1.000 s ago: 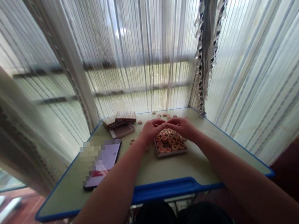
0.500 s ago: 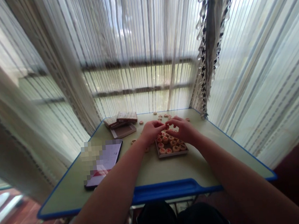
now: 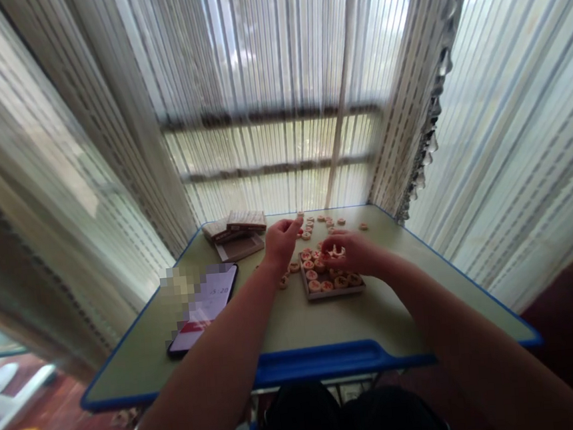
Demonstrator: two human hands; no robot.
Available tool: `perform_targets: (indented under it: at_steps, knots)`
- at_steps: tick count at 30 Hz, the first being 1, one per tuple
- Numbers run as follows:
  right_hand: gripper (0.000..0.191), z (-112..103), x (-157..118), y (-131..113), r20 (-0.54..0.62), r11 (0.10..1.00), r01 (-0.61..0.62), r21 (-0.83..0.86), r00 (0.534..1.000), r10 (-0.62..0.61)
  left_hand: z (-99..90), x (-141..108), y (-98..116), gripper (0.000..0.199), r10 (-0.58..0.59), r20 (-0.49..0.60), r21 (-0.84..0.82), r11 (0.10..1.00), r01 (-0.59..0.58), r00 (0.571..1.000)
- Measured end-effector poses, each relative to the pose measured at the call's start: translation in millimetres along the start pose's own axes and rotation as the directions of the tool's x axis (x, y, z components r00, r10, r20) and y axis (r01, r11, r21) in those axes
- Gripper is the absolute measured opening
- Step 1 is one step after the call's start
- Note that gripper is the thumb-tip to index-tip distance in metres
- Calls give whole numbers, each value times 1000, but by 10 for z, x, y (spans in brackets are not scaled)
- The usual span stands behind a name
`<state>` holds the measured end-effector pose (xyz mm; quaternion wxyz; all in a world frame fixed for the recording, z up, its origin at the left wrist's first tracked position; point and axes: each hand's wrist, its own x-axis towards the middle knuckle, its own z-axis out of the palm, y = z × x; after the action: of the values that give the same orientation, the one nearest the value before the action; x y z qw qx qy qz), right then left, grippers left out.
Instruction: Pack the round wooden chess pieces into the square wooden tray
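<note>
While the left hand hangs half open, fingers pointing toward the table's far edge, the right hand curls around a round xiangqi piece above a wooden tray holding more discs.

The desk was pale olive-green, edged in bright blue. Toward its far edge, round xiangqi pieces of pale wood bore red characters, some sitting in a light brown wooden tray. Beyond the desk hung white curtains striped in thin grey, with grey-and-black trim.
</note>
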<state>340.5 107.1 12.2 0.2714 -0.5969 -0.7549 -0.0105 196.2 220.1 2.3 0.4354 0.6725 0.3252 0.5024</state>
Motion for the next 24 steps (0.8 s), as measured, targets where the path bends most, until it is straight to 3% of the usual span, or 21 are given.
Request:
perform_targets:
  at_steps: [6,9,13,24]
  knots:
    - [17,-12,-18,-69,180,997,35,69,983,-47,13,-3,3,34,-11,3,-12,1000,11,1000]
    - [17,18,-27,-60,229,997,-4,72,973,-12,30,-17,20,33,-6,24,-12,1000,6,1000]
    - [15,35,-29,-54,265,996,-60,71,963,39,34,-18,27,31,12,25,-6,1000,-12,1000]
    - [16,26,-6,-74,363,996,-33,83,932,0,38,-23,39,32,22,23,9,1000,-22,999]
